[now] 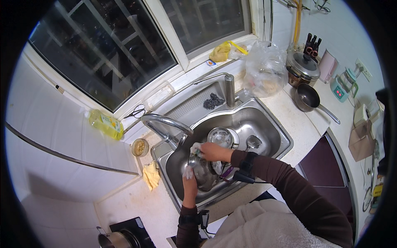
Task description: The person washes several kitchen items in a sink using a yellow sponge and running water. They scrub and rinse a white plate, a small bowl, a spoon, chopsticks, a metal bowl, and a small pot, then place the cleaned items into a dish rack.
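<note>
Over the stainless steel sink (pixel 280 141), my left hand (pixel 189 186) grips the near-left rim of a shiny, round metal vessel (pixel 204 176), a bowl or a pan. White suds cover the fingers. My right hand (pixel 214 152) presses a foamy sponge (pixel 196 149) at the vessel's far rim. Behind that hand, a soapy round bowl (pixel 220 136) rests in the basin, partly over a white dish (pixel 235 138). A ladle head (pixel 253 142) lies to the right. Below my right wrist, a purple handle (pixel 228 172) shows, partly hidden.
A curved faucet (pixel 167 122) arches over the basin's left side. Dish soap (pixel 105 124), a small bowl (pixel 140 147) and a yellow cloth (pixel 151 176) are on the left. Rightward stand a plastic bag (pixel 265 71), a pressure cooker (pixel 304 66) and a saucepan (pixel 307 98).
</note>
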{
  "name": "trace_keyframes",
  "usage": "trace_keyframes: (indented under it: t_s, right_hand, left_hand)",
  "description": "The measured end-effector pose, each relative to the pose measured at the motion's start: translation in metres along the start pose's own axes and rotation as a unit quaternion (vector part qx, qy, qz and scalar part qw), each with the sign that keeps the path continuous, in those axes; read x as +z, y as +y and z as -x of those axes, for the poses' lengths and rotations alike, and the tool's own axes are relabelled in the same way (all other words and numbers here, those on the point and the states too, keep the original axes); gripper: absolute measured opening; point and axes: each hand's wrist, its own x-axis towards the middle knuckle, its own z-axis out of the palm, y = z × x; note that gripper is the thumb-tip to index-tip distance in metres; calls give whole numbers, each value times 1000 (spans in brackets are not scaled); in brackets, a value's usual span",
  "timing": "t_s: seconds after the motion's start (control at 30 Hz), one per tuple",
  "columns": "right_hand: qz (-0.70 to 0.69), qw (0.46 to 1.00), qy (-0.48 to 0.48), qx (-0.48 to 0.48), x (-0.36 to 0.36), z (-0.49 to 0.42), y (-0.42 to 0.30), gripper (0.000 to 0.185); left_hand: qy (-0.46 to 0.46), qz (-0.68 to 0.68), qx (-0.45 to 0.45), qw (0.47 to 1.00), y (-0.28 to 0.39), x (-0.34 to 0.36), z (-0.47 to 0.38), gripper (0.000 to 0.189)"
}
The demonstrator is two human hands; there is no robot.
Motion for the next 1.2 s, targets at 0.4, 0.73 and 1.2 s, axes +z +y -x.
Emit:
trace_keyframes:
  t_s: [0.4,0.73,1.2]
  right_hand:
    - [141,934,123,-306,39,42,-63,24]
    - [144,933,68,-322,25,89,10,31]
    - [-52,990,-27,-131,5,0,-19,23]
  left_hand:
    - [-35,535,-211,817,-9,-16,-9,42]
    - [32,614,-215,759,-26,-34,-4,42]
    - [36,-19,2,999,-30,23,20,35]
